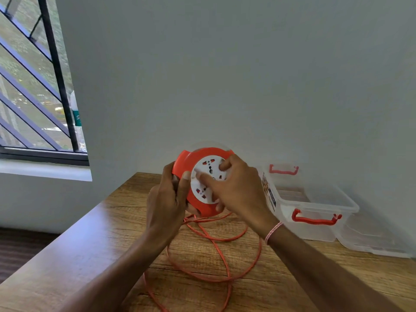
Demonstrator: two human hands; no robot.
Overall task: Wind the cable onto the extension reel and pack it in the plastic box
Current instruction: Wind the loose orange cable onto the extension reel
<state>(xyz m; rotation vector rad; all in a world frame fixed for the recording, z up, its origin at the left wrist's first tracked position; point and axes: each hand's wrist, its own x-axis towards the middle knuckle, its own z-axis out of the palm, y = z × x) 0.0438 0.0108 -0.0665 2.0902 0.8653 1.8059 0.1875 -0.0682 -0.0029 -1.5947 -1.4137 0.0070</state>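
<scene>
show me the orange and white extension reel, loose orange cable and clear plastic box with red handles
orange and white extension reel (pixel 209 164): head view, white socket face
loose orange cable (pixel 225 240): head view, curved loop
clear plastic box (pixel 310 231): head view, front wall

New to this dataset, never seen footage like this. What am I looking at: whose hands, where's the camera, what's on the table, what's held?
There is no machine here: a person works with bare hands. The single picture comes from a wide-angle camera worn on the head, looking forward and down, so both arms reach in from below. The left hand grips the orange rim of a reel, held above a wooden table. The right hand curls its fingers onto the reel's white socket face. Orange cable lies in loose loops on the table. To the right stands an open, clear plastic box with red handles.
</scene>
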